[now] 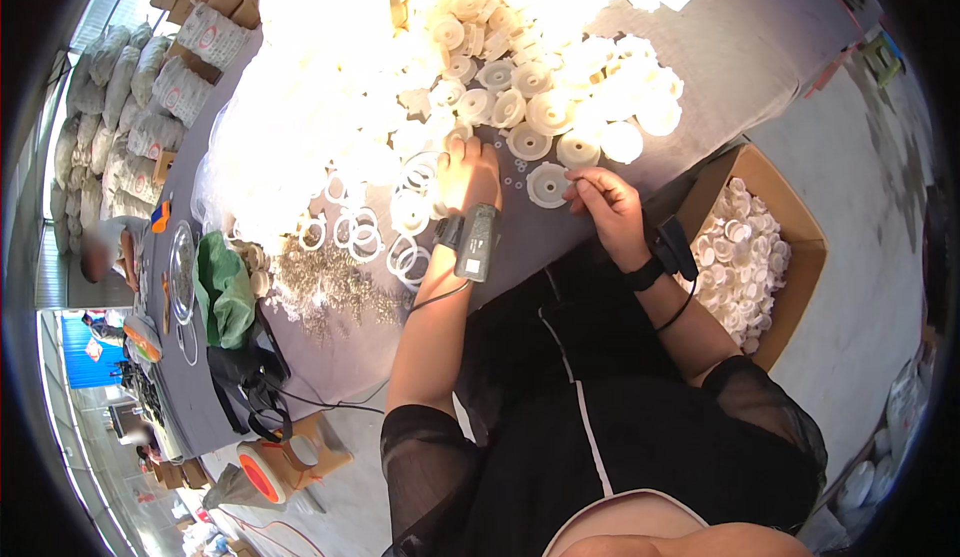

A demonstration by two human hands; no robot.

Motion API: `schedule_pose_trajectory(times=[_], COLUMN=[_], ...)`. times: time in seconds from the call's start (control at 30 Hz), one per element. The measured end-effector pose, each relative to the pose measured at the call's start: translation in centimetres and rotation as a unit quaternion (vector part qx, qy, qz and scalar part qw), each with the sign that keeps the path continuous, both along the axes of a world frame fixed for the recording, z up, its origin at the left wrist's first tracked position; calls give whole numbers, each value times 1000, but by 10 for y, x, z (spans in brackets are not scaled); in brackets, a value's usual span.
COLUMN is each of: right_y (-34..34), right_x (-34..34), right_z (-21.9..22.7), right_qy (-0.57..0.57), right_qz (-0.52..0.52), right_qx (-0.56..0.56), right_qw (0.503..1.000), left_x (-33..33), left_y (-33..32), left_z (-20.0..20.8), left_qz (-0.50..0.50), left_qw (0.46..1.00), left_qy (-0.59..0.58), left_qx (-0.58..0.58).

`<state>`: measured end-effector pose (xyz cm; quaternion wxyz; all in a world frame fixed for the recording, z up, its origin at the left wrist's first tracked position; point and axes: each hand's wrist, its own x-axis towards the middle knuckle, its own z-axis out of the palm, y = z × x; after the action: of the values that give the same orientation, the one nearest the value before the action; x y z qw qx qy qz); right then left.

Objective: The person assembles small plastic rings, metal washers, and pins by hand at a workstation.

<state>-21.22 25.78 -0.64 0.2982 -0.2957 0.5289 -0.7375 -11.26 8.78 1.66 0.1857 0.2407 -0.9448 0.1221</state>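
My left hand (470, 175) lies back-up at the near edge of a heap of white plastic discs (530, 80). Its fingers reach forward over the parts, and the tips and thumb are partly hidden. To its right, my right hand (606, 203) is closed in a pinch at the right rim of a single round white disc (547, 186) with a hole in its middle. What the pinch holds is too small to make out. Several tiny rings (521, 166) lie on the table between the hands. Both wrists wear dark straps with devices.
Left of my left arm are large white rings (357, 234) and a pile of small pieces (330, 282). A cardboard box (803, 287) of white caps stands at the right. A green bag (223, 292), an orange-and-tan stool (290, 460), stacked sacks (120, 87) and other people are at the left.
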Motion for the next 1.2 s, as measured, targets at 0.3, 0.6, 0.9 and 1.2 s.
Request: schedule_pose_trajectory(times=[0.3, 0.6, 0.9, 1.2], right_y=[2, -1, 3, 3], right_x=[17, 51, 68, 75], right_z=[28, 18, 11, 11], right_qy=[-100, -186, -228, -196], right_qz=[90, 250, 231, 230], right_qx=[-17, -4, 23, 20], right_qw=[991, 950, 946, 953], left_x=[27, 120, 165, 169], left_y=[60, 83, 27, 19], left_z=[34, 17, -6, -14], left_qz=[-147, -16, 133, 108], left_qw=[859, 887, 951, 839], left_qy=[294, 322, 219, 466], left_qx=[394, 332, 172, 260])
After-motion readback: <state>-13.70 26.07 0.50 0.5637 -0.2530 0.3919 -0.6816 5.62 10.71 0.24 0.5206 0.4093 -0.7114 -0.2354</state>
